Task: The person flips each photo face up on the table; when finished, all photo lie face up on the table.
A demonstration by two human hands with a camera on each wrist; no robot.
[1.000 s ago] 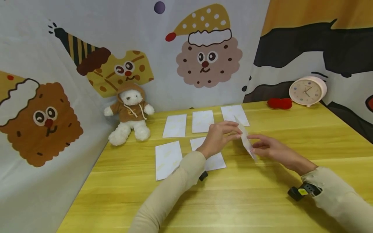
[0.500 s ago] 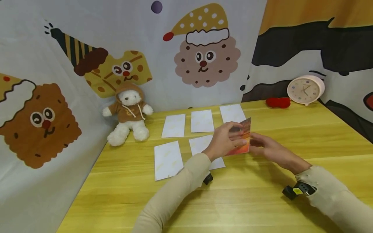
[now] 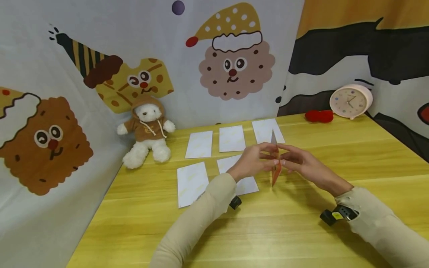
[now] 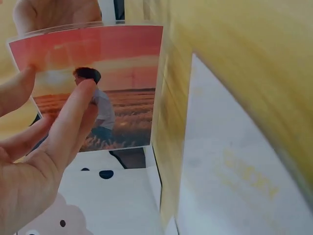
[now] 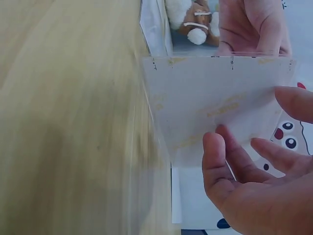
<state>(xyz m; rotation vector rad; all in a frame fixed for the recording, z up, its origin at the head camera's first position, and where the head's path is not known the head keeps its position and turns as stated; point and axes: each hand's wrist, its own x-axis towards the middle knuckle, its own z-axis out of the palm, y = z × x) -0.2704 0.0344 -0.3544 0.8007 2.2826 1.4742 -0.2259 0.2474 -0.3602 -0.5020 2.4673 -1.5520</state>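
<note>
A photo print (image 4: 127, 58) of a person in a field at sunset stands upright on edge between my two hands. Seen from the head camera, it is a thin orange-red sliver, edge-on. My left hand (image 3: 256, 158) holds it from the picture side, with fingertips over the printed figure. My right hand (image 3: 305, 163) holds it from the other side; in the right wrist view its fingertips meet the white back (image 5: 190, 107) and the thumb lies at an edge. Clear film shows along the print's border. White face-down prints lie just left, one (image 3: 248, 186) partly under my left forearm.
Several white prints lie in two rows, among them a back-row print (image 3: 232, 138) and a front-left print (image 3: 192, 184). A plush bear (image 3: 147, 130) sits at the back left of the wooden table (image 3: 254, 230). A red object (image 3: 319, 116) and an alarm clock (image 3: 350, 101) stand back right.
The print has turned: white back toward me first, then its sunset picture angled into view, now nearly edge-on. Both hands have stayed on or close around it, shifting slightly.
</note>
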